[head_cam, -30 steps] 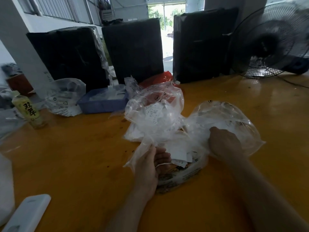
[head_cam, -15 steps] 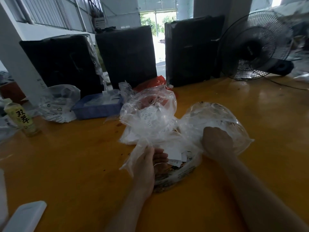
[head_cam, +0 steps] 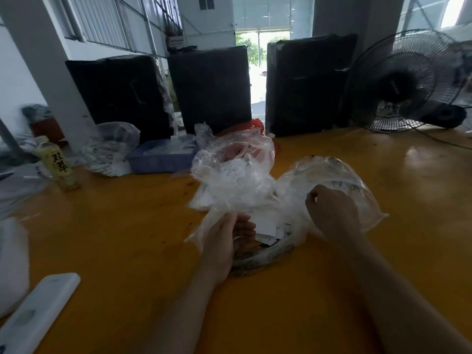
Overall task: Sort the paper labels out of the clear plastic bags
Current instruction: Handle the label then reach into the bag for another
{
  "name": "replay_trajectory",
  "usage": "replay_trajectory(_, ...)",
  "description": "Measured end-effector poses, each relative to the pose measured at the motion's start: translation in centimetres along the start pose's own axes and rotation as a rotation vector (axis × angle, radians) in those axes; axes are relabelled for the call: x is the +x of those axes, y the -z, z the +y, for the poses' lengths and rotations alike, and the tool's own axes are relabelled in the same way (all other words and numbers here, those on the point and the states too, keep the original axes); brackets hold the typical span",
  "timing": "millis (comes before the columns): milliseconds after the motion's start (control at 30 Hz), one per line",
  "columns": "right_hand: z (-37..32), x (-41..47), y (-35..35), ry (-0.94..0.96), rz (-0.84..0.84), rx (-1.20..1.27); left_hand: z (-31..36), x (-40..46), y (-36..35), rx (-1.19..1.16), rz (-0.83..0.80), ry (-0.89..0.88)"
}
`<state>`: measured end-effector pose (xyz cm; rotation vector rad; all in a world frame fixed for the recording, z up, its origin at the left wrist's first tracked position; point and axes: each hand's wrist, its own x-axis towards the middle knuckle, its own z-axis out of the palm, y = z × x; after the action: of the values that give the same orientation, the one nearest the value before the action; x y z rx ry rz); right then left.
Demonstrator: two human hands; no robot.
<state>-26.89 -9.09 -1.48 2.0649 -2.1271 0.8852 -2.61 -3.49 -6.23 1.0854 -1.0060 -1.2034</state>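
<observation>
Our left hand (head_cam: 224, 241) grips film at the near edge of the clear plastic bags (head_cam: 237, 180) — our right hand (head_cam: 332, 213) is fisted just right of it, knuckles up

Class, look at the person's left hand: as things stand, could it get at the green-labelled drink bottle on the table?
Probably not yet: the left hand grips the clear plastic bags. Once it lets go, bare table lies between it and the bottle.

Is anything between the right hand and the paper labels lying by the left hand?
Yes. Clear bag film covers the paper labels, and the right hand sits outside it, gripping film. The left hand holds the bag's near edge.
</observation>
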Motion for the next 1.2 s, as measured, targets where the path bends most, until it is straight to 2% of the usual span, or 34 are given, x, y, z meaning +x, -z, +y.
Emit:
replay_trajectory(100,0.2,-0.3,0.1,0.004,0.107,0.192,-0.2,-0.5,-0.1,0.073,0.01,-0.056)
replay_trajectory(233,0.7,-0.7,-0.4,-0.004,0.158,0.36,-0.3,-1.1,-0.3,0.115,0.014,-0.087)
replay_trajectory(400,0.4,-1.1,-0.4,0.121,0.19,0.503,-0.2,-1.2,-0.4,0.097,-0.015,-0.075)
replay_trajectory(467,0.0,-1.2,-0.1,0.151,0.106,0.596,-0.3,-0.7,-0.2,0.094,-0.024,-0.078)
replay_trajectory(600,-1.5,-1.9,0.5,0.096,-0.267,1.064,-0.4,-0.3,-0.3,0.142,-0.066,-0.096)
replay_trajectory(667,-2.1,-2.4,0.5,0.099,-0.404,1.184,-0.2,-0.4,-0.6,0.172,-0.1,-0.126)
replay_trajectory(833,-2.7,-3.0,0.0,0.111,-0.588,1.113,-0.1,-0.8,-0.5,0.237,-0.158,-0.163)
replay_trajectory(933,-2.9,-3.4,0.1,0.19,-0.662,0.974,-0.1,-0.5,-0.3,0.211,-0.156,-0.138)
replay_trajectory(1033,-3.2,-3.5,0.1,0.204,-0.687,0.883,-0.1,-0.4,-0.1,0.183,-0.158,-0.121)
replay_trajectory(1200,-3.7,-3.7,0.1,0.182,-0.67,0.869,-0.5,0.0,0.0,0.11,-0.111,-0.08)
